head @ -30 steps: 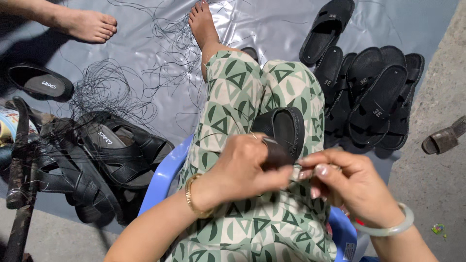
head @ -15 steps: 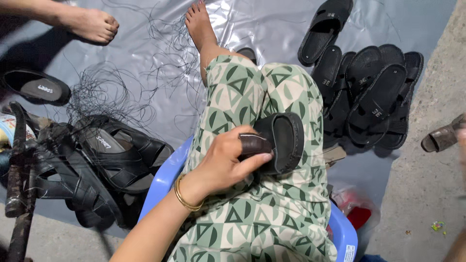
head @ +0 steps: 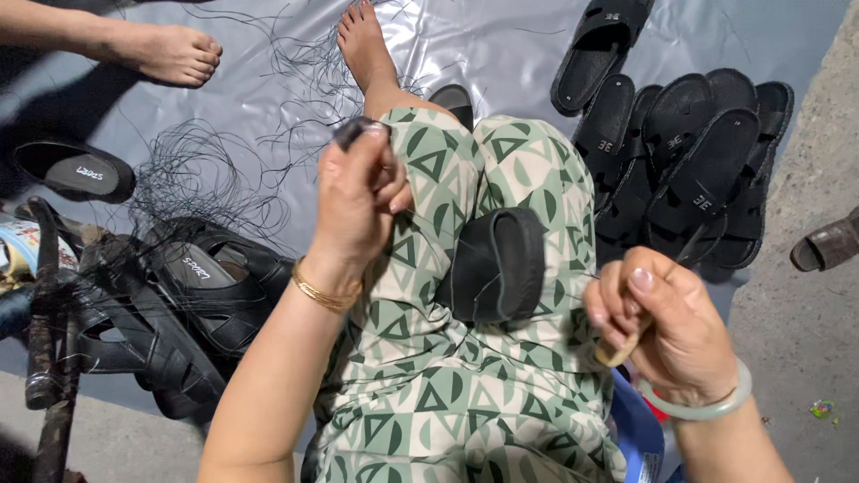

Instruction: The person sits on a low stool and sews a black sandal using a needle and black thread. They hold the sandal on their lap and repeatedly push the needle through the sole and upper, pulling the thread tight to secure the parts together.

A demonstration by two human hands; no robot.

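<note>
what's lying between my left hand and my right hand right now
In the head view, the black sandal rests on your patterned trousers between the left hand and right hand; thin thread crosses there.

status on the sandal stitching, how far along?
Done, apparently: a stack of black slide sandals at right. In hand: one black sandal strap piece on the lap; left hand pulls thread up, right hand holds a wooden-handled awl. Left: a pile of black strappy sandals beside loose black thread.

sandal piece (head: 492,264): matt black rubber, centre frame | sheet (head: 501,45): glossy grey plastic, top | trousers (head: 447,394): printed cloth | bangle (head: 327,293): shiny metal
</note>
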